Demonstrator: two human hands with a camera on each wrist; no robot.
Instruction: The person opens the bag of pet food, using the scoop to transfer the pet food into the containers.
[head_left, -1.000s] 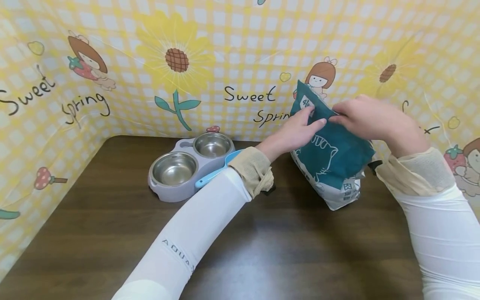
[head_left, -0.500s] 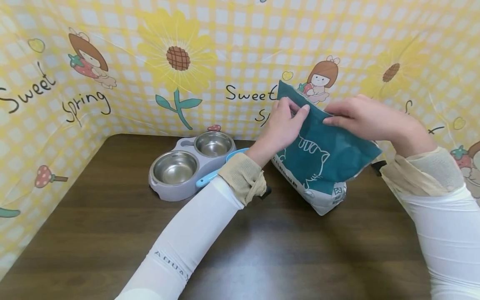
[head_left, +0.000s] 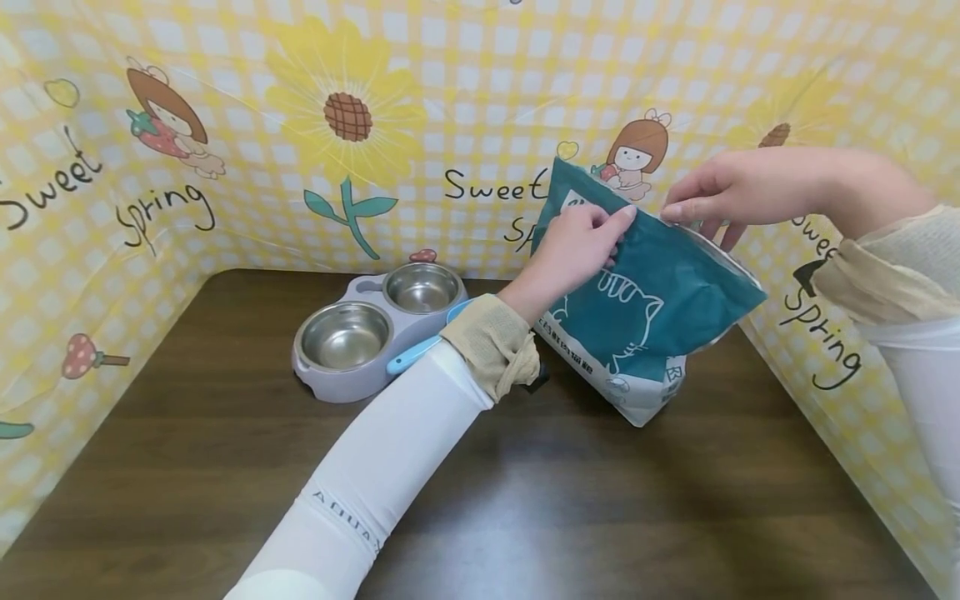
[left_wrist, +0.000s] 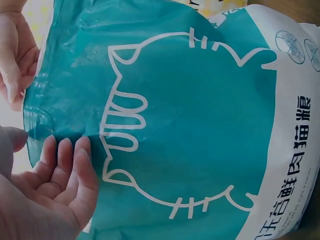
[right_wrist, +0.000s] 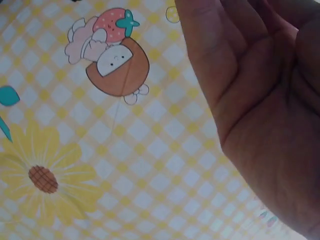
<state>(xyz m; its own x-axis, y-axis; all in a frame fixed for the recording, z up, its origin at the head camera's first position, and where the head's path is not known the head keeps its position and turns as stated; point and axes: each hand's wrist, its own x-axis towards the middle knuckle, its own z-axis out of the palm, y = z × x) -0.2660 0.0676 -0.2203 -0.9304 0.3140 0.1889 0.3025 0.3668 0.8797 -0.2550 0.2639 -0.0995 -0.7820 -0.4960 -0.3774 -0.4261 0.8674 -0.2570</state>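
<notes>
A teal and white cat food bag [head_left: 637, 308] with a white cat outline stands tilted on the table, its top edge slanting down to the right. Near the upper left of that edge, my left hand [head_left: 573, 250] pinches the bag between thumb and fingers; the left wrist view shows the left hand [left_wrist: 55, 190] on the teal film. Farther right along the rim, thumb and forefinger of my right hand [head_left: 738, 192] pinch the edge. In the right wrist view the palm of the right hand [right_wrist: 270, 110] shows, but its fingertips are out of frame.
Left of the bag is a grey double pet feeder [head_left: 360, 383] with two steel bowls. A light-blue scoop [head_left: 412, 357] leans by it, partly hidden behind my left forearm. Yellow checked cloth [head_left: 480, 100] encloses the dark wooden table [head_left: 570, 517].
The bag has shifted left and its top has spread wider. My left hand moved left with it, then slid slightly right along the edge. My right wrist has risen and swung right.
</notes>
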